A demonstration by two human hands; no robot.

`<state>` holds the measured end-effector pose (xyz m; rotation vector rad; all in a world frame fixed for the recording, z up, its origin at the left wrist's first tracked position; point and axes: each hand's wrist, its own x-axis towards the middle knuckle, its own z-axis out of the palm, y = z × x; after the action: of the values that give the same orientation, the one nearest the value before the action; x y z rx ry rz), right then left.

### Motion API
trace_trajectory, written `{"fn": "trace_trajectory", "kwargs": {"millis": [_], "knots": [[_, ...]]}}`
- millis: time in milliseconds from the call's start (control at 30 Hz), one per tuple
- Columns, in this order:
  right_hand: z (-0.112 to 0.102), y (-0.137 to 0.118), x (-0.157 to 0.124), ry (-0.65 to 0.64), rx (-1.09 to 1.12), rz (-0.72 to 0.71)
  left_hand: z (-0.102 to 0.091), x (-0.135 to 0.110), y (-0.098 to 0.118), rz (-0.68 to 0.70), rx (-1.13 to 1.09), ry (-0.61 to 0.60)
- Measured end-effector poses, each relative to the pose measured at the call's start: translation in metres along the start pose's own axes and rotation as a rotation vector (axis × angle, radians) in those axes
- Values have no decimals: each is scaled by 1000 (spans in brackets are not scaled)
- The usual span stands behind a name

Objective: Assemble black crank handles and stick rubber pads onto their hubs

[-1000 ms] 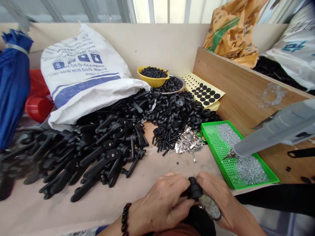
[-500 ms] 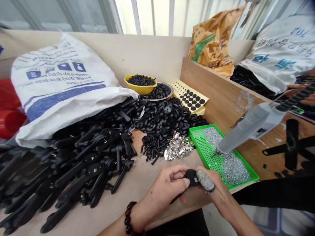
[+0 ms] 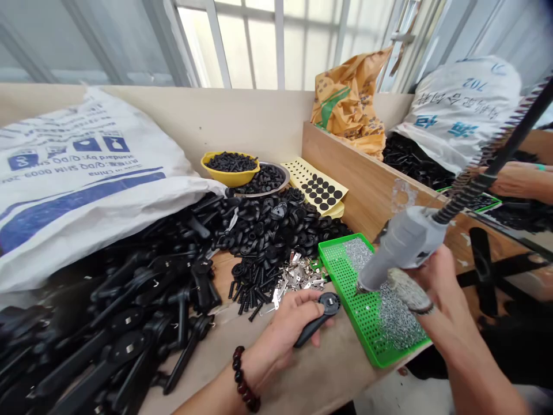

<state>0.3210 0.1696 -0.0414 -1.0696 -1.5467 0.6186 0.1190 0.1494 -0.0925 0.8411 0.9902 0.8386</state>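
A black plastic handle with a round head [image 3: 329, 304] is pinched between the thumb and fingers of my left hand [image 3: 298, 317]; a small metal piece shows in the head. My right hand [image 3: 436, 288], its thumb in a pale finger cover, is wrapped about the grey electric screwdriver [image 3: 395, 248]; some of its fingers are hidden behind the tool. The screwdriver hangs slanted, tip down over the green perforated tray [image 3: 341, 271]. Small silvery screws [image 3: 400, 320] lie heaped in that tray. Metal clips [image 3: 300, 274] and black ribbed pieces [image 3: 253, 288] lie beyond my left hand.
Many black handles [image 3: 129, 340] cover the left side, below a white sack [image 3: 108, 173]. Black round parts [image 3: 280, 219] are piled mid-table. Behind stand a yellow bowl [image 3: 231, 176] and sticker sheets [image 3: 319, 190]. A wooden divider [image 3: 345, 167] runs right; past it shows another person's hand [image 3: 518, 178].
My right hand has left the black handle and moved right to the electric screwdriver. My left hand keeps the handle, its round head now uncovered. The camera view has shifted.
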Motion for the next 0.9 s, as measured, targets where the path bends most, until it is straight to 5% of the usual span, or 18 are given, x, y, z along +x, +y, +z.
{"fn": "trace_trajectory", "kwargs": {"millis": [167,333,667,900], "knots": [[14,12,15,-157,252,245,1,23,-4,13,-25,10],[32,19,37,-86,489,339,-1,41,-6,4,9,19],[65,46,78,147,504,196,-1,69,-7,-32,51,9],[78,63,88,161,489,198,-2,74,-1,-61,62,-1]]}}
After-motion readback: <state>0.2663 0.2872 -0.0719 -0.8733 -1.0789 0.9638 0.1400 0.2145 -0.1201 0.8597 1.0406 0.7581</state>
